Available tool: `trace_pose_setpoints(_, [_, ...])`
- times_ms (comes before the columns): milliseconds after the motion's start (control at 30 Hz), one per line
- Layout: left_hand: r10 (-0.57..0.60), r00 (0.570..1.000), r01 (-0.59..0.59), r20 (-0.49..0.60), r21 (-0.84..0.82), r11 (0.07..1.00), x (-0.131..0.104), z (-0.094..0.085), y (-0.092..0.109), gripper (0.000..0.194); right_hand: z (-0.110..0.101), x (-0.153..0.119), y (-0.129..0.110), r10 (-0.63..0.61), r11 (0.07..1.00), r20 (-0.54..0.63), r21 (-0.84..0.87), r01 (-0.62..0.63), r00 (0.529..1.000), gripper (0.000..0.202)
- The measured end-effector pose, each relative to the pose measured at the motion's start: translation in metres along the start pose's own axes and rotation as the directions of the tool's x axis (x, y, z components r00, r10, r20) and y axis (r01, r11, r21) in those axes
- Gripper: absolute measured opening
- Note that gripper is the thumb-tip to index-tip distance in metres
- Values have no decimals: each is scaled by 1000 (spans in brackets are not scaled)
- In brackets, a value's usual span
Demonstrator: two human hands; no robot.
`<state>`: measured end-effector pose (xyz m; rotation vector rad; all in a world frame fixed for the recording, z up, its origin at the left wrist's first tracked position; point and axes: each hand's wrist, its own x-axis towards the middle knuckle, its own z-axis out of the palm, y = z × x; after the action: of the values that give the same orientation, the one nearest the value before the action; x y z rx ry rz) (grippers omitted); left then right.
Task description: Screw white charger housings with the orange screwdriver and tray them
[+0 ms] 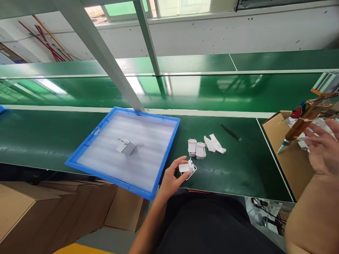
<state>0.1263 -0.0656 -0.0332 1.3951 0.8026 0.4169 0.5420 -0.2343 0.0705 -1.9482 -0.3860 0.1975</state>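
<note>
My left hand (171,178) pinches a small white plug-like part (187,168) at the front edge of the green table. Just beyond it stand two white parts, a left one (192,147) and a right one (200,150), side by side. Crumpled white pieces (214,144) lie to their right. My right hand (323,148) is raised over the cardboard box at the right, its fingers apart, beside an orange-brown glue dispenser (299,127) with a pale blue tip. I see nothing held in that hand.
A blue-rimmed tray (166,155) lined with white foam holds a white part (127,146). Black tweezers (231,132) lie on the table (238,169). An open cardboard box (293,158) with white items is at the right. Stacked cartons (79,208) stand at the lower left.
</note>
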Motion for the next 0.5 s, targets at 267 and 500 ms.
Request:
trace_pose_setpoints(267, [397, 911, -308, -116, 450, 838, -7, 10, -2, 36, 74, -29, -26, -102, 980, 17, 172, 97, 995, 55])
trace_pose_setpoints(500, [432, 899, -299, -72, 618, 727, -7, 29, -4, 24, 153, -115, -77, -331, 928, 321, 282, 245, 887, 38])
